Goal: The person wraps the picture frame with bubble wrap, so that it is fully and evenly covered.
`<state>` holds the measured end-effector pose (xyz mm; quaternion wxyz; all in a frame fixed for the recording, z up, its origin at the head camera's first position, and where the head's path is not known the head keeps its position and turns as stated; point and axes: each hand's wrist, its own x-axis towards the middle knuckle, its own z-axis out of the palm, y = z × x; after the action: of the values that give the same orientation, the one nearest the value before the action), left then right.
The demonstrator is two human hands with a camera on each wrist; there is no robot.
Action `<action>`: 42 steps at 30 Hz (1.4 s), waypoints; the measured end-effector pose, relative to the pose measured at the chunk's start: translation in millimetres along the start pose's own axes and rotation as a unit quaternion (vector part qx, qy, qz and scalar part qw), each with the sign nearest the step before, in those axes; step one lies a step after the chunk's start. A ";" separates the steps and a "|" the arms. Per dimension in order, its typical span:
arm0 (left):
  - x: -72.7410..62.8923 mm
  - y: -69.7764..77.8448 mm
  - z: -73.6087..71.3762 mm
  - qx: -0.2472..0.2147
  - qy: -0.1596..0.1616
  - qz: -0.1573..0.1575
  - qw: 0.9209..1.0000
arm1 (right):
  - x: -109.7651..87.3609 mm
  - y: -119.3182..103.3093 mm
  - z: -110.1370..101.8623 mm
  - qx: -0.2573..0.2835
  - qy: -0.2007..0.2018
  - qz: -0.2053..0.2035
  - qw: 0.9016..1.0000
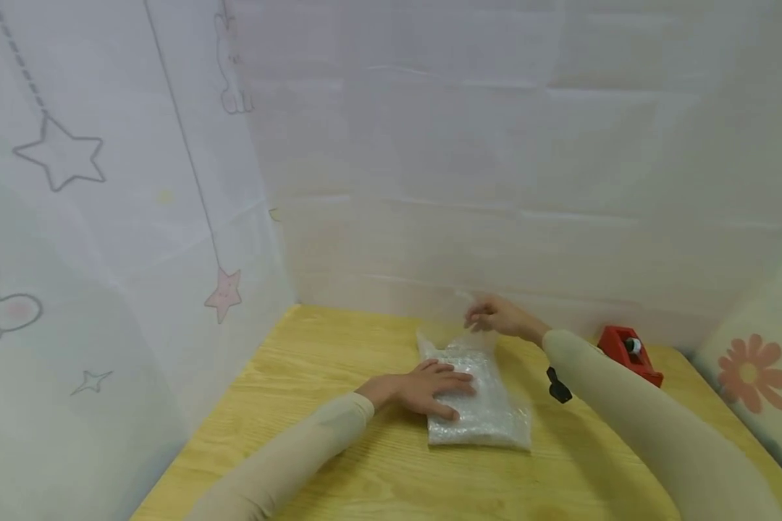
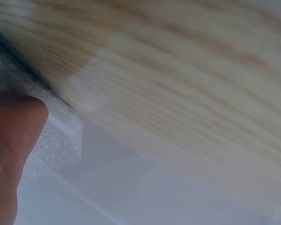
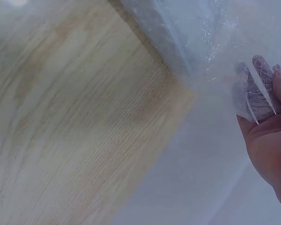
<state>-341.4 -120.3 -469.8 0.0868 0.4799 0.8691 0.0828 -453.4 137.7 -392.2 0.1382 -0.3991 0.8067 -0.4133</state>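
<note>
A clear bubble wrap package (image 1: 485,423) lies flat on the wooden table, its contents hidden by the wrap. My left hand (image 1: 430,391) rests on top of it with fingers spread. In the left wrist view, part of the left hand (image 2: 14,145) shows against the wrap's edge (image 2: 58,147). Beyond the package, my right hand (image 1: 503,317) pinches the loose far end of the wrap, lifted above the tabletop. The right wrist view shows its fingers (image 3: 258,91) through the clear sheet, the thumb on the near side.
A red tape dispenser (image 1: 625,354) stands at the table's right, behind my right forearm. A small black object (image 1: 559,387) shows beside that sleeve. The wooden table (image 1: 339,340) meets a pale wall covering (image 1: 430,181) at the back, with patterned sheets at both sides.
</note>
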 end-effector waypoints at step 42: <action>-12.1 4.1 22.6 0.135 0.230 -0.177 0.947 | -51.8 18.5 48.9 0.032 0.027 0.044 0.998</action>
<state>-326.5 -126.9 -490.0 -0.1675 0.2935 0.9395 0.0561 -402.9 156.1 -442.5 0.1474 -0.3470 0.8134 -0.4431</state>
